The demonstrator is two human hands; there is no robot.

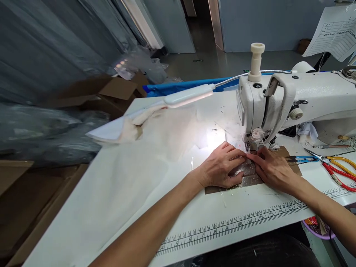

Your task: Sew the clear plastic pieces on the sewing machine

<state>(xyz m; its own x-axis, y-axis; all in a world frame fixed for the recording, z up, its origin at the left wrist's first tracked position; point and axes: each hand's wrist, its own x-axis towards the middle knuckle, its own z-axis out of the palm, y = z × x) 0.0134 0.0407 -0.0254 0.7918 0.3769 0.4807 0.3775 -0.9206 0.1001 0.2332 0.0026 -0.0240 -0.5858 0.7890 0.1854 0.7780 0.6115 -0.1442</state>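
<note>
A white sewing machine (314, 96) stands at the right, its presser foot (251, 146) low over the table. Sheer whitish fabric (172, 133) spreads leftward from the needle area across the table. My left hand (224, 167) lies just left of and before the foot, fingers bent, its fingertips pressing on the fabric's edge. My right hand (271, 168) is right beside it, thumb and index finger together at the fabric edge close to the foot. The fingertips of both hands nearly meet. Beneath them is a brown plate (214, 190).
Scissors with red handles (336, 176), yellow-handled pliers (343, 160) and blue tweezers (306, 158) lie right of my right hand. A printed ruler (228, 226) runs along the front edge. A lamp (189, 95) reaches over the fabric. Cardboard boxes (118, 88) stand at the left.
</note>
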